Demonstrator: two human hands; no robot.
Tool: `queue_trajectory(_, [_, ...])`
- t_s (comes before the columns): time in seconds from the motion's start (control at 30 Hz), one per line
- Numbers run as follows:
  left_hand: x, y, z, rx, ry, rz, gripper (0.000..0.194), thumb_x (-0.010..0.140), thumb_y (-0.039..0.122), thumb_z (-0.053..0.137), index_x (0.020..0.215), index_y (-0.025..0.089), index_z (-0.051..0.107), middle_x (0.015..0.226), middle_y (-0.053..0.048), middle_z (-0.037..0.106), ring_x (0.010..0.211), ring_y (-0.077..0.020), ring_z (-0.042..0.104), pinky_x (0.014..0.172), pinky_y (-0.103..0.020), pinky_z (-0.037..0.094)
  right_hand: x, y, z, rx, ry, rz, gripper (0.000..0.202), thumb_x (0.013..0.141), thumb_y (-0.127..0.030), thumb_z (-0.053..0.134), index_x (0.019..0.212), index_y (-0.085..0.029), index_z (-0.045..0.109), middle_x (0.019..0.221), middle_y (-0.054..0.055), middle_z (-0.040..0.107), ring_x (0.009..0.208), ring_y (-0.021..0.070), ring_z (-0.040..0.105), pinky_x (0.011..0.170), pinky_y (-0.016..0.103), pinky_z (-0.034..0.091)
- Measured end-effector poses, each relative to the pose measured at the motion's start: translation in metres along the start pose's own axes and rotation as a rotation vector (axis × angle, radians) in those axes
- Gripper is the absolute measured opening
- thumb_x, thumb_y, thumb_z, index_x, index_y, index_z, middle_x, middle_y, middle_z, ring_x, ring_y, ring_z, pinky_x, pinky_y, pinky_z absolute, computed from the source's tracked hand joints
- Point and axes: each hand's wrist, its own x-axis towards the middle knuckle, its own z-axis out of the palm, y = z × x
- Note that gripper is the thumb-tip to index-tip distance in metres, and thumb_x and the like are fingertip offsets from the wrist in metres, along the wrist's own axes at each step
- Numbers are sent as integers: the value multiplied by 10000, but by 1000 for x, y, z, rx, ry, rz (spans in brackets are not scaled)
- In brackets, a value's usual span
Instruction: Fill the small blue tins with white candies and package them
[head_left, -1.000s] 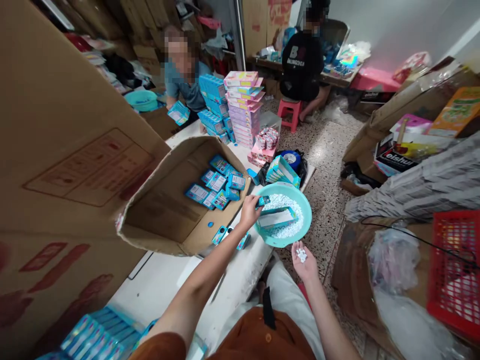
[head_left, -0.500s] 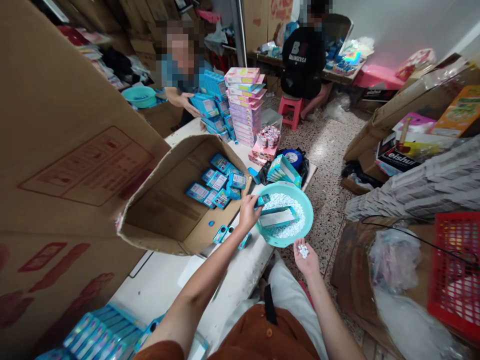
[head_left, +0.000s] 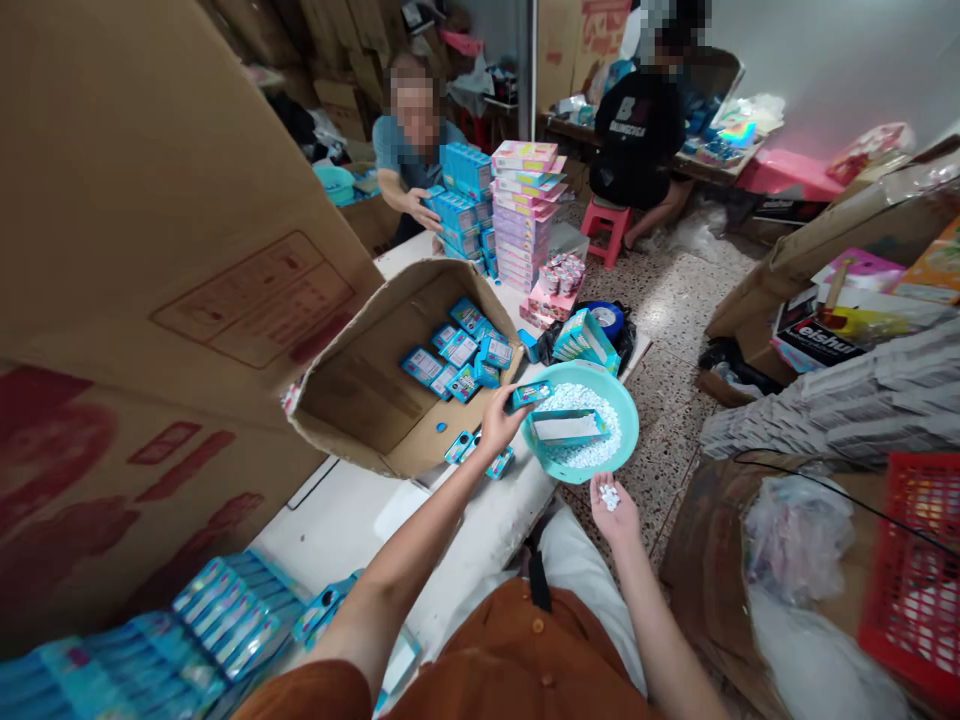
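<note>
My left hand (head_left: pixel 498 422) pinches a small blue box (head_left: pixel 532 394) over the left rim of a turquoise basin (head_left: pixel 628 432). Inside the basin are many small white pellets (head_left: pixel 596 400), with a long blue carton (head_left: pixel 570 428), white inside, lying on them. My right hand (head_left: pixel 619 522) is palm up just in front of the basin, cupping a few white pellets (head_left: pixel 609 497). Left of the basin, a cardboard box (head_left: pixel 352 410) on its side holds several small blue packs (head_left: pixel 461 350). A few small blue containers with dark round openings (head_left: pixel 499 462) stand on the table near my left forearm.
Blue cartons (head_left: pixel 225 610) line the table (head_left: pixel 337 530) at lower left. Stacked pink and purple boxes (head_left: pixel 523 225) stand at the back, beside blue boxes touched by a co-worker (head_left: pixel 412 150). Another person (head_left: pixel 637 130) sits on a red stool (head_left: pixel 606 230). A red crate (head_left: pixel 919 540) is at right.
The view has shifted, so most things sit further right. My left hand has turned the small blue box, showing more of its length. My right hand still holds the pellets.
</note>
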Motion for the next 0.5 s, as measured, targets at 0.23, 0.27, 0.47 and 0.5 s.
queue_trajectory(0.23, [-87,15,-40,-279,199,-180,400,716,303,697,1047,206,495,921,-17,584,840,-147,579,760,-263,461,0,4,5,-148,-64,44,263,891,-121,347,834,-146,603,776,13,674,813,94,670,803,268,576])
queue_trajectory(0.27, [-102,17,-47,-271,239,-193,402,720,299,693,1055,209,490,938,-21,586,852,-150,582,770,-268,461,0,4,7,-182,-69,49,261,887,-117,348,836,-146,602,780,13,673,815,93,669,801,264,576])
queue_trajectory(0.47, [-189,12,-91,43,463,-314,433,740,296,666,1141,233,517,1170,-72,567,1101,-215,535,937,-345,419,4,7,19,-311,-103,90,288,880,-102,317,856,-147,600,784,16,669,830,99,667,784,268,580])
queue_trajectory(0.5, [-202,5,-98,109,505,-353,438,742,300,661,1155,238,528,1179,-73,566,1106,-219,529,932,-345,421,4,8,21,-322,-116,95,293,880,-103,312,858,-146,601,783,17,669,830,101,667,777,270,582])
